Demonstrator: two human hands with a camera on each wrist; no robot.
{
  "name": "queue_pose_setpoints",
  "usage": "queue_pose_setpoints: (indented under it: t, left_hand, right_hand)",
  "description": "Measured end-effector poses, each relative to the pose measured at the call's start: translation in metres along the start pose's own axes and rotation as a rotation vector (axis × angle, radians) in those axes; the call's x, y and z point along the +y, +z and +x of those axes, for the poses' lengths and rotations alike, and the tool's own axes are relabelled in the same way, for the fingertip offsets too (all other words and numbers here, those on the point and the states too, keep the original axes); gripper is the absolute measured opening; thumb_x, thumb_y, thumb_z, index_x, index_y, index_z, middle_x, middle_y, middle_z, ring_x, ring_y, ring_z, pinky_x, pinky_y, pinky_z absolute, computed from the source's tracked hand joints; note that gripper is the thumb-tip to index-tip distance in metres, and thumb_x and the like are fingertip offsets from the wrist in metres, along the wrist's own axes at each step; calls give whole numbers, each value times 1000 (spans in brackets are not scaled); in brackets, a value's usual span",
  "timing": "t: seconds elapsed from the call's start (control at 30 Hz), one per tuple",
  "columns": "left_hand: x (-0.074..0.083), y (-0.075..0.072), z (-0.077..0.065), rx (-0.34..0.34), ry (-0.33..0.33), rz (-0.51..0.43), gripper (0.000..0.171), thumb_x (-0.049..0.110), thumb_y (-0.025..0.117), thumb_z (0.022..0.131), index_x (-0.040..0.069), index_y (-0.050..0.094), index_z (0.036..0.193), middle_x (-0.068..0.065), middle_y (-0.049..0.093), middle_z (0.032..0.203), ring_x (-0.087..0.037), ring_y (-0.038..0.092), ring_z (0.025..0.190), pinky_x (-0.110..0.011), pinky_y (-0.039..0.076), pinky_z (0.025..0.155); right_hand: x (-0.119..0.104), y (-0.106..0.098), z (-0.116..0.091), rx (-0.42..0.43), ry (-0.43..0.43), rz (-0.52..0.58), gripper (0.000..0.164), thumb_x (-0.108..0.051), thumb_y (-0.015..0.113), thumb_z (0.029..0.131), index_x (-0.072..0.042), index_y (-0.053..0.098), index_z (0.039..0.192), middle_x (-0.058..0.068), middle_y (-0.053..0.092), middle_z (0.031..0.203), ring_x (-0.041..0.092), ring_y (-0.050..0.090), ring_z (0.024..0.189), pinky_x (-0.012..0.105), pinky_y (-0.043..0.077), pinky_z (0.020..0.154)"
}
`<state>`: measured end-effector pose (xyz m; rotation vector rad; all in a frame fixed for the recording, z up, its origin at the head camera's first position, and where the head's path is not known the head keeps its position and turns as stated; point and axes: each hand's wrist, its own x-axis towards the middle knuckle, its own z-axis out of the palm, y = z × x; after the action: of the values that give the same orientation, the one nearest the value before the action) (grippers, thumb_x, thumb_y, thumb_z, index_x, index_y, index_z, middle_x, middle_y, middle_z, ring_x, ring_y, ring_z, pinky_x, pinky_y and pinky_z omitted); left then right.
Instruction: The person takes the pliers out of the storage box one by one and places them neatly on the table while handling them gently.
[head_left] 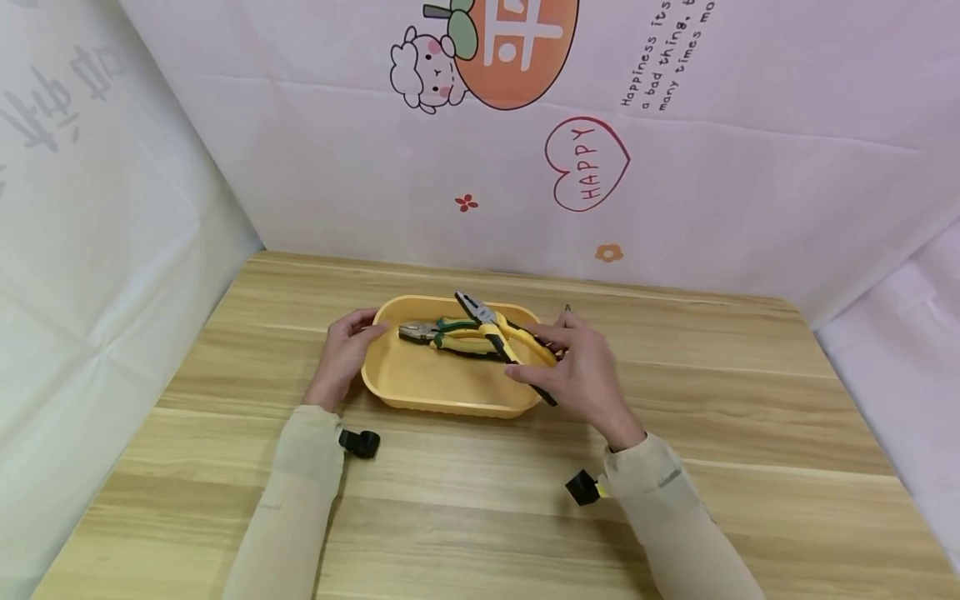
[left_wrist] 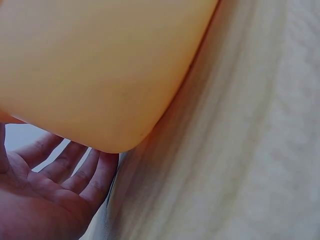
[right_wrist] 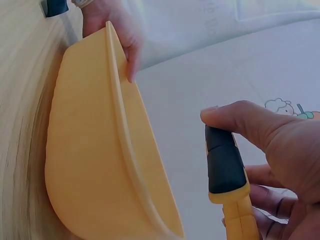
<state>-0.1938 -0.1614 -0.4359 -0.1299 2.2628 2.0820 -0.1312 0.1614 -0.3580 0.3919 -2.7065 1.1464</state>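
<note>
A yellow plastic basin stands on the table, its left end rim pinched by my left hand. The thumb lies over the rim, and the fingers are against the outside wall. Over the basin's right end my right hand grips black-and-yellow combination pliers by the handles, with the thumb on one black handle end. Their metal nose points up and left, the handles slightly spread. Below them, inside the basin, lie green-and-yellow pliers, partly covered by the held pair.
The wood-grain table reaches back to a white printed cloth hanging behind and at the sides. Black wrist cameras sit on the left sleeve and the right sleeve. A small dark tip shows just behind the right hand.
</note>
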Motion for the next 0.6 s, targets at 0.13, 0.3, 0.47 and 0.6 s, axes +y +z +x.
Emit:
queue_pose_setpoints:
  t: [0.13, 0.3, 0.47, 0.6]
  left_hand:
    - [1, 0, 0, 1, -8, -6, 40, 10, 59, 102, -5, 56, 139, -20, 57, 130, -27, 57, 110, -24, 54, 85]
    - [1, 1, 0, 2, -9, -3, 40, 11, 60, 102, -5, 56, 139, -20, 57, 130, -27, 57, 110, -23, 54, 84]
    - [1, 1, 1, 3, -8, 3, 40, 11, 60, 102, -5, 56, 139, -20, 57, 130, -27, 57, 111, -22, 54, 84]
    - [1, 0, 0, 2, -10, 0, 41, 11, 60, 102, -5, 55, 139, -21, 56, 131, -27, 57, 112, -22, 54, 84]
  right_hand:
    - [6, -5, -3, 39, 22, 5, 60, -31, 96, 69, -8, 76, 121, 3, 54, 86, 19, 60, 80, 30, 44, 57]
    - [16, -10, -5, 87, 75, -10, 59, -29, 95, 71, -6, 75, 121, 6, 55, 88, 21, 62, 83, 30, 47, 60]
    - [27, -15, -8, 117, 134, -14, 60, -30, 95, 71, -2, 74, 120, 8, 56, 89, 24, 64, 86, 27, 48, 61]
    - [33, -20, -10, 130, 174, -13, 57, -29, 95, 71, -3, 76, 117, 8, 57, 90, 24, 67, 86, 26, 52, 62]
